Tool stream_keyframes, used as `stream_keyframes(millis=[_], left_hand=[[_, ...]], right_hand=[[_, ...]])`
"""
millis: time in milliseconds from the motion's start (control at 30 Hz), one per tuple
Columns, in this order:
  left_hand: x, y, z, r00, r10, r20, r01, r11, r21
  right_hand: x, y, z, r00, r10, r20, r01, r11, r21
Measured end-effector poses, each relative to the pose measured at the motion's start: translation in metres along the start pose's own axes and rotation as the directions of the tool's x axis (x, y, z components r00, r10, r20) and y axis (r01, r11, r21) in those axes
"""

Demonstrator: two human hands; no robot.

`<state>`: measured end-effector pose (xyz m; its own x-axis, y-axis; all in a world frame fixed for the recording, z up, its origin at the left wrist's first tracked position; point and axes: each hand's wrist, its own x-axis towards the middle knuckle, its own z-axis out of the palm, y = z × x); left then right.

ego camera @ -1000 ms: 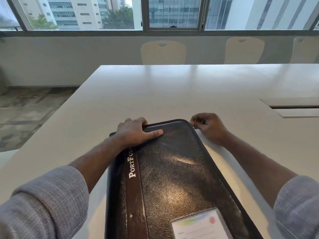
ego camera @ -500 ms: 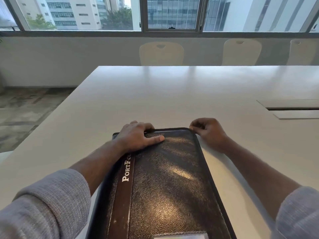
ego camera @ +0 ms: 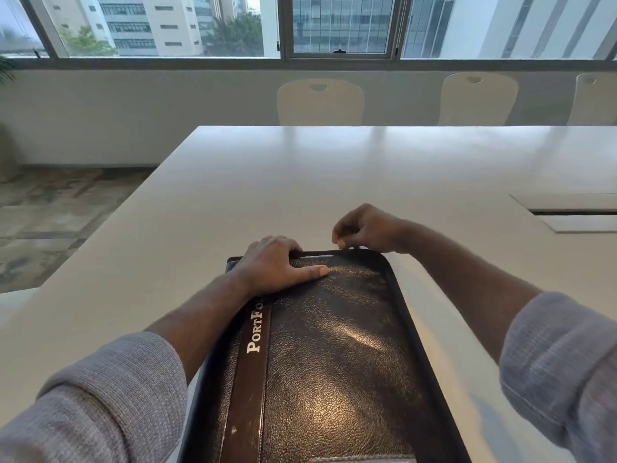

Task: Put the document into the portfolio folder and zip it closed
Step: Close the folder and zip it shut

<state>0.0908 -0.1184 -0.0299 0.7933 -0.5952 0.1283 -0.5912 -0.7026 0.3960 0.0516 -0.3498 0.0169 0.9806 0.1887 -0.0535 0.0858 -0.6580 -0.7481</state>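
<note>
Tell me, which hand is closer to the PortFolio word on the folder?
Left. The left hand rests on the folder, covering the word's end; the right hand is at the far edge.

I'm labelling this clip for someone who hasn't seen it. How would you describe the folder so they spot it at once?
Start at the large white table below the windows; on its near edge lies a flat black grained-leather portfolio folder. A brown strip lettered "PORTFO" runs along its left side, and the left hand presses its far corner.
</note>
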Motion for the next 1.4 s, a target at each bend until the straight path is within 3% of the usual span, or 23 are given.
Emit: stream_keyframes(millis=[267, 500, 567, 700, 800, 900, 1067, 1200, 1400], left_hand=[[0.007, 0.004, -0.004, 0.984, -0.173, 0.038, 0.177, 0.963, -0.203], [0.011, 0.008, -0.004, 0.959, -0.264, 0.104, 0.284, 0.891, -0.355], [0.011, 0.008, -0.003, 0.955, -0.275, 0.109, 0.295, 0.87, -0.394], [0.015, 0.011, -0.003, 0.945, -0.325, 0.049, 0.32, 0.876, -0.362], [0.016, 0.018, -0.006, 0.924, -0.369, 0.106, 0.381, 0.853, -0.356], [0.021, 0.03, -0.012, 0.86, -0.476, 0.185, 0.511, 0.797, -0.322], [0.031, 0.048, -0.015, 0.779, -0.562, 0.277, 0.615, 0.769, -0.171], [0.033, 0.054, -0.019, 0.767, -0.547, 0.336, 0.614, 0.778, -0.135], [0.033, 0.058, -0.014, 0.779, -0.556, 0.289, 0.607, 0.785, -0.125]], right_hand=[[0.018, -0.024, 0.035, 0.999, -0.03, -0.023, 0.031, 0.999, 0.013], [0.013, -0.02, 0.052, 0.977, 0.023, -0.213, -0.005, 0.996, 0.084], [0.008, -0.021, 0.059, 0.95, 0.042, -0.308, -0.035, 0.999, 0.028], [-0.016, -0.028, 0.077, 0.902, -0.044, -0.429, -0.081, 0.96, -0.267], [-0.035, -0.03, 0.085, 0.91, -0.079, -0.407, -0.117, 0.893, -0.434], [-0.049, -0.032, 0.089, 0.924, -0.024, -0.381, -0.186, 0.843, -0.505], [-0.07, -0.029, 0.101, 0.938, 0.146, -0.314, -0.295, 0.812, -0.503], [-0.078, -0.027, 0.106, 0.934, 0.167, -0.317, -0.313, 0.81, -0.495], [-0.076, -0.026, 0.108, 0.93, 0.187, -0.318, -0.334, 0.792, -0.51]])
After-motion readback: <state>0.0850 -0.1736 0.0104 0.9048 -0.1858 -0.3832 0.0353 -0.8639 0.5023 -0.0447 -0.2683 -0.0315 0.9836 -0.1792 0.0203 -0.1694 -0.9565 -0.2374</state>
